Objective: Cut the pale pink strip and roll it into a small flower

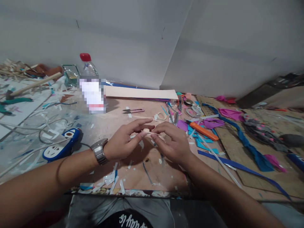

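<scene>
Over the middle of the worktable my left hand (124, 139), with a metal watch (99, 152) on its wrist, and my right hand (174, 142) meet fingertip to fingertip. Pinched between their thumbs and fingers is a small pale, pinkish piece (146, 130), thin and mostly covered by the fingers, so its kind is unclear. Just beyond the hands lie a narrow tape roll (162, 116) and a pair of thread snips (133, 110). An orange utility knife (204, 131) rests to the right of my right hand.
A blue-and-white power strip (62, 145) with cables lies left. Behind it stand a lit phone (92, 95) and a red-capped bottle (85, 57). A long cream strip (142, 92) runs along the back. Blue ribbon (244, 172), coloured scraps and a brown board (251, 158) cover the right.
</scene>
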Demonstrator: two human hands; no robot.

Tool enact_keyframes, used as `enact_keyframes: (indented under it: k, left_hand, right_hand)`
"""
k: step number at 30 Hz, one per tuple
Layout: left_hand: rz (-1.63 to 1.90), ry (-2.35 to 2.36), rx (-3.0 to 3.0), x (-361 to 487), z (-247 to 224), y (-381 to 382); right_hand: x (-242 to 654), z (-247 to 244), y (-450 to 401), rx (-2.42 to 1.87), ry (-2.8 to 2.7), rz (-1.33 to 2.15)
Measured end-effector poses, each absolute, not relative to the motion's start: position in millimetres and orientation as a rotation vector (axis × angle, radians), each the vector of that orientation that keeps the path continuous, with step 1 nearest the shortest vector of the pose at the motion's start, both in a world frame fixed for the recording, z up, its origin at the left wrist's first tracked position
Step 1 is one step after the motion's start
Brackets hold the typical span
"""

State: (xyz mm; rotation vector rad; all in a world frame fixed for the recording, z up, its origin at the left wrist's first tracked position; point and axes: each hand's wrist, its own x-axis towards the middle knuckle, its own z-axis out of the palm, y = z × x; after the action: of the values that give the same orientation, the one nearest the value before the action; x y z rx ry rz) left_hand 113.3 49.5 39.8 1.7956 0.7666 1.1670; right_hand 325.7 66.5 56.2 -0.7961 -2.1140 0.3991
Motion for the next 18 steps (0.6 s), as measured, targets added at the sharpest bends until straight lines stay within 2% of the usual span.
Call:
enact_keyframes:
  k: [18]
  left_hand:
    - [1.126,0.652,1.825,116.4,32.1,43.3]
  right_hand:
    - [326.4,51.8,67.6,-0.877,-2.118,0.484]
